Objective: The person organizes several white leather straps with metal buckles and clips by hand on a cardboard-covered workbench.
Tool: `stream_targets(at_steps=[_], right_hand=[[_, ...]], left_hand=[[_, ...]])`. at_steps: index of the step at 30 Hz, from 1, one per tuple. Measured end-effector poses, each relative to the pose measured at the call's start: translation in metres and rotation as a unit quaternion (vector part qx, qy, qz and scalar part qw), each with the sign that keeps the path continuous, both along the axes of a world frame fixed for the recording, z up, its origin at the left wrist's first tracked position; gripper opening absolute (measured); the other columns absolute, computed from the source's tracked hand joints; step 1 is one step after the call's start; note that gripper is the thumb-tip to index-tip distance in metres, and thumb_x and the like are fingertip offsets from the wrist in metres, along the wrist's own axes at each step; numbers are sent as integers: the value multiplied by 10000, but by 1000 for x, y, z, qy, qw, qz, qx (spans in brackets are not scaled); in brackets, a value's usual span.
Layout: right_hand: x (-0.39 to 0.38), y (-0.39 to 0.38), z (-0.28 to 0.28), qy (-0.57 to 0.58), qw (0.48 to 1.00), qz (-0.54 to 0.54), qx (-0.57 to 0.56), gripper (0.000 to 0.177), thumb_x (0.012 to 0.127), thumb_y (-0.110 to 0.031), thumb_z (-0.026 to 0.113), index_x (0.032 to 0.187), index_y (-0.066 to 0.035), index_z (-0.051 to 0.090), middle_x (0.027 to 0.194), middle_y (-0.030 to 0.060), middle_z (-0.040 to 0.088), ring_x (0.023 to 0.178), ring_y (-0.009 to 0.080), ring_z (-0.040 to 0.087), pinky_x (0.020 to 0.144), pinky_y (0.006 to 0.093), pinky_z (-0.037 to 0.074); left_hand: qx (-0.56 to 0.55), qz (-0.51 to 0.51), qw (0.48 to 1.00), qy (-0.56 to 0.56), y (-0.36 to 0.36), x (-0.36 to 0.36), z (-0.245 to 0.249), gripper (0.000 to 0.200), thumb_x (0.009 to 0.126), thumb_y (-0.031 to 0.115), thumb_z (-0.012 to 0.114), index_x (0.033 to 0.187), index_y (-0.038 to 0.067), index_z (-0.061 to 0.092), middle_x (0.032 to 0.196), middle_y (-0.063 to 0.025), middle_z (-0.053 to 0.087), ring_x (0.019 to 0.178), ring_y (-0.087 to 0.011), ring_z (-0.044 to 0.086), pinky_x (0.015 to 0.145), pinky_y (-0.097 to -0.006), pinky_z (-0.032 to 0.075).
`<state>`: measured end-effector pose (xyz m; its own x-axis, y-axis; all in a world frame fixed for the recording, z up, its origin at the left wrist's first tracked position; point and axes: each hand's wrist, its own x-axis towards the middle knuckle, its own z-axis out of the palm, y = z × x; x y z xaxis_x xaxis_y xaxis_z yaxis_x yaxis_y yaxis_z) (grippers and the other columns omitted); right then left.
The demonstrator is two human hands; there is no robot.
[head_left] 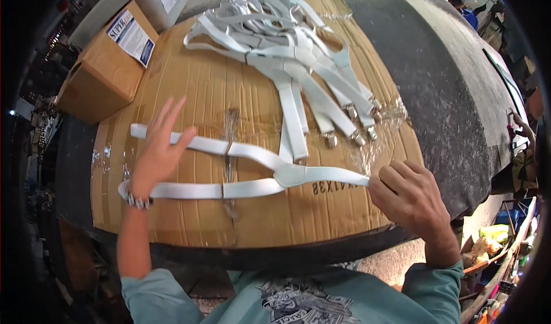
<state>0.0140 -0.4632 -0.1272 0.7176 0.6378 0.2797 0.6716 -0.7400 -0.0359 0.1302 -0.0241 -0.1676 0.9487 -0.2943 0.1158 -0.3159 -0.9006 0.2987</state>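
White elastic suspenders (pixel 290 176) lie spread in a Y shape across a flattened cardboard sheet (pixel 189 103). My right hand (pixel 408 197) is closed around the single tail of the Y at the sheet's right front edge; the tail's end is hidden in the fist. Over the looped left ends of the two straps, my left hand (pixel 158 154) is held flat with fingers stretched and apart. Small metal adjusters sit partway along both straps. Farther back lies a heap of similar white suspenders (pixel 264 31), several metal clips (pixel 351 130) hanging toward me.
A brown cardboard box (pixel 106 71) with a printed label stands at the left edge of the sheet. Behind it is a grey bin (pixel 135 8) with a paper on it. The sheet rests on a dark-topped table (pixel 433 88). Clear packing tape (pixel 396 114) crosses the cardboard.
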Motion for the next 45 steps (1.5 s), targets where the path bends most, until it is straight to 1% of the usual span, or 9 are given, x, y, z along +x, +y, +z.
stream_targets(at_steps=[3, 7, 14, 19, 22, 25, 29, 36, 45], right_hand=[[-21, -9, -23, 134, 989, 14, 62, 248, 741, -152, 818, 903, -41, 666, 736, 66, 528, 645, 236, 562, 588, 371, 453], [-37, 0, -36, 162, 954, -187, 171, 384, 823, -203, 788, 1156, -38, 690, 839, 115, 674, 657, 249, 640, 612, 371, 500], [-41, 21, -42, 215, 925, -246, 193, 400, 829, -146, 777, 1202, -33, 691, 784, 104, 594, 585, 193, 521, 569, 347, 431], [-53, 22, -50, 177, 924, -261, 214, 458, 728, -43, 825, 1169, -29, 700, 705, 66, 447, 587, 171, 434, 556, 338, 371], [-55, 18, -46, 215, 917, -259, 214, 446, 714, -45, 832, 1141, -22, 707, 708, 58, 443, 594, 161, 425, 563, 329, 366], [-54, 15, -48, 235, 904, -259, 247, 378, 741, 1, 802, 1107, -20, 709, 710, 39, 438, 593, 128, 403, 543, 300, 342], [-49, 12, -54, 238, 893, -271, 271, 339, 768, 28, 775, 1096, -22, 706, 723, 30, 450, 597, 110, 403, 530, 281, 330], [-50, 24, -42, 216, 932, -215, 196, 393, 777, -20, 796, 1160, -31, 708, 771, 58, 506, 607, 147, 455, 557, 309, 391], [-52, 20, -47, 197, 924, -251, 211, 301, 842, -15, 747, 1140, -10, 703, 781, 72, 527, 608, 143, 489, 550, 307, 404]], left_hand=[[50, 38, 998, -8, 28, -68, -32, 636, 1019, 408, 544, 1564, 121, 388, 1628, -222, 300, 1523, -379, 244, 1226, -551, 150], [55, 77, 995, -43, 60, -82, -48, 623, 1017, 421, 531, 1557, 134, 410, 1638, -196, 296, 1530, -364, 234, 1228, -557, 125], [-9, 30, 996, -84, 81, -63, -51, 593, 1004, 414, 560, 1506, 108, 478, 1594, -204, 373, 1506, -359, 293, 1226, -551, 147], [-141, 120, 958, -217, 100, -61, -47, 351, 993, 105, 530, 1326, 37, 614, 1324, -197, 620, 1240, -359, 570, 1073, -428, 426], [-141, 302, 926, -178, 132, -76, -34, 374, 969, 52, 499, 1323, 48, 621, 1296, -190, 628, 1208, -347, 581, 1062, -422, 434], [-10, 336, 928, -161, 182, -91, -44, 446, 919, 1, 477, 1339, 61, 615, 1325, -168, 623, 1190, -299, 588, 1033, -388, 450], [-266, 296, 917, -37, 206, -117, -28, 555, 856, -14, 467, 1391, 79, 585, 1430, -131, 575, 1307, -251, 535, 1076, -369, 414], [-189, 165, 968, -22, 186, -119, -32, 598, 847, -50, 562, 1430, 84, 562, 1538, -153, 485, 1463, -264, 398, 1207, -391, 282], [-214, 136, 966, -41, 196, -63, -48, 494, 871, 0, 605, 1361, 60, 609, 1485, -173, 533, 1421, -285, 457, 1177, -384, 345]])
